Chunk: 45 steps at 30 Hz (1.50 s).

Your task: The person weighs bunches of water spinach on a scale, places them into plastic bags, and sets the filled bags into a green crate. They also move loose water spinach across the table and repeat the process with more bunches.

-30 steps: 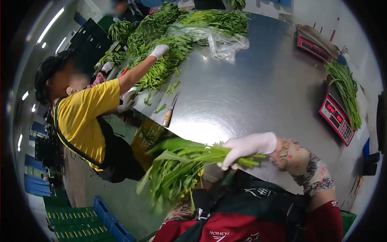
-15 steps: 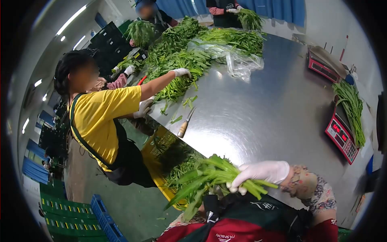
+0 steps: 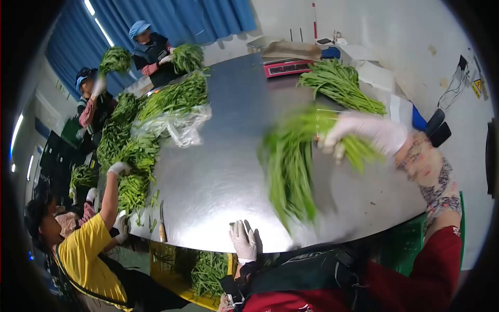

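In my right hand (image 3: 358,132), gloved in white, is a bunch of leafy greens (image 3: 288,166), gripped round its pale stems. The leaves hang down over the steel table (image 3: 234,171), smeared by motion. My left hand (image 3: 243,242), also gloved, rests at the table's near edge with its fingers stretched out and nothing in it. Beyond the held bunch lies another bunch of greens (image 3: 343,86); whatever is under it is mostly hidden.
A red scale (image 3: 288,68) stands at the far side. A wooden-handled knife (image 3: 162,226) lies near the left edge. Heaped greens (image 3: 176,96) and a plastic bag (image 3: 182,127) are at the left, beside co-workers. Below the edge is a yellow crate (image 3: 221,301) with greens.
My view has turned to the right. My right hand has carried the bunch from the table's near edge across towards the scales. My left hand has come into view on the edge.
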Available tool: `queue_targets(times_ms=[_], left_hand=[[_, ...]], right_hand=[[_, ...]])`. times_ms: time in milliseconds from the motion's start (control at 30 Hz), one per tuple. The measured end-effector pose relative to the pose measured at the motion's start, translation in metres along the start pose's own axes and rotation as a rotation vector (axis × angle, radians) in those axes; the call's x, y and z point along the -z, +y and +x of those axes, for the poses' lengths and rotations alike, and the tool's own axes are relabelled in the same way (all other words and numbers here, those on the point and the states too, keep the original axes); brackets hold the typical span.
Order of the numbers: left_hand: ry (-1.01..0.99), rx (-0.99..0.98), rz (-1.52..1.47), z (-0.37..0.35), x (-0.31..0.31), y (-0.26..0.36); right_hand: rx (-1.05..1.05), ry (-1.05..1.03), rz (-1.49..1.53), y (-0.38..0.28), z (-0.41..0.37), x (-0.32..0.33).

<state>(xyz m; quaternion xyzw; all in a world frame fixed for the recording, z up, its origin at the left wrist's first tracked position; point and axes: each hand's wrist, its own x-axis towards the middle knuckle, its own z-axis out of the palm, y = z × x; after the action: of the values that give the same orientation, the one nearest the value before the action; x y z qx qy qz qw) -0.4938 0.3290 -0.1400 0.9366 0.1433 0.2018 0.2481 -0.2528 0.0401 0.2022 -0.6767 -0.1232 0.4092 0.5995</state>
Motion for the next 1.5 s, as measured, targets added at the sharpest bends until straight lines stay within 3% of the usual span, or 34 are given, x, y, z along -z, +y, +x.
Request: queue_targets(times_ms=[100, 167, 233, 333, 433, 467, 500, 533, 567, 700, 867, 900, 1033, 1067, 1133, 1167, 1200, 1233, 1267, 1300, 1333, 1400, 1500], left_hand=[[-0.056, 0.076, 0.066, 0.012, -0.015, 0.019], [-0.134, 0.104, 0.169, 0.023, -0.010, 0.041], [-0.056, 0.063, 0.139, 0.021, -0.009, 0.037], [-0.001, 0.052, 0.124, 0.019, -0.008, 0.035], [0.109, 0.003, 0.129, 0.022, -0.009, 0.038], [0.113, 0.015, 0.050, 0.024, -0.011, 0.039], [0.126, 0.026, -0.021, 0.027, -0.012, 0.039], [0.159, 0.010, 0.010, 0.028, -0.010, 0.040], [0.190, -0.009, 0.036, 0.030, -0.010, 0.042], [0.176, -0.008, 0.113, 0.024, -0.009, 0.035], [0.081, 0.076, 0.059, 0.022, -0.007, 0.033], [0.174, 0.021, 0.088, 0.025, -0.006, 0.037], [0.053, 0.060, 0.036, 0.028, 0.003, 0.034], [0.022, 0.069, -0.114, 0.034, 0.003, 0.022], [0.065, 0.071, -0.367, 0.062, 0.018, 0.001], [0.097, 0.069, -0.346, 0.087, 0.025, -0.021], [0.046, 0.166, -0.464, 0.121, 0.049, -0.028], [0.144, 0.118, -0.379, 0.155, 0.059, -0.052], [0.244, 0.079, -0.288, 0.190, 0.068, -0.077], [0.345, -0.081, -0.111, 0.233, 0.080, -0.104], [0.363, -0.145, -0.029, 0.275, 0.095, -0.120], [0.441, -0.280, 0.191, 0.361, 0.119, -0.141], [0.376, -0.317, 0.557, 0.475, 0.128, -0.166]], right_hand=[[0.488, 0.197, -0.188, -0.053, -0.013, 0.075], [0.542, 0.455, -0.371, -0.072, -0.009, 0.133], [0.631, 0.705, -0.623, -0.076, 0.008, 0.164], [0.553, 0.741, -0.902, -0.034, 0.068, 0.264], [0.474, 0.820, -1.642, 0.039, 0.094, 0.285], [0.182, 0.170, -1.426, 0.041, 0.114, 0.270], [0.471, 0.499, -1.593, 0.144, 0.154, 0.333], [0.220, 0.446, -1.307, 0.126, 0.143, 0.304], [0.390, 0.373, -1.221, 0.136, 0.160, 0.322], [0.065, 0.384, -0.991, 0.113, 0.149, 0.313], [0.103, 0.458, -1.027, 0.116, 0.142, 0.289], [0.105, 0.477, -1.036, 0.117, 0.139, 0.285], [-0.081, 0.604, -1.067, 0.111, 0.144, 0.274], [-0.178, 0.784, -1.554, 0.112, 0.150, 0.270], [-0.210, 0.916, -1.573, 0.087, 0.147, 0.215], [-0.225, 0.983, -1.584, 0.071, 0.146, 0.176], [-0.153, 0.971, -1.617, 0.060, 0.148, 0.133], [0.364, 0.986, -1.667, 0.117, 0.171, 0.169], [0.469, 0.759, -1.392, 0.102, 0.173, 0.110], [0.299, 0.553, -1.238, 0.057, 0.172, 0.026], [0.682, 0.574, -1.330, 0.122, 0.207, 0.038], [0.574, 0.289, -1.372, 0.125, 0.242, -0.022], [0.594, 0.172, -1.390, 0.180, 0.298, -0.056]])
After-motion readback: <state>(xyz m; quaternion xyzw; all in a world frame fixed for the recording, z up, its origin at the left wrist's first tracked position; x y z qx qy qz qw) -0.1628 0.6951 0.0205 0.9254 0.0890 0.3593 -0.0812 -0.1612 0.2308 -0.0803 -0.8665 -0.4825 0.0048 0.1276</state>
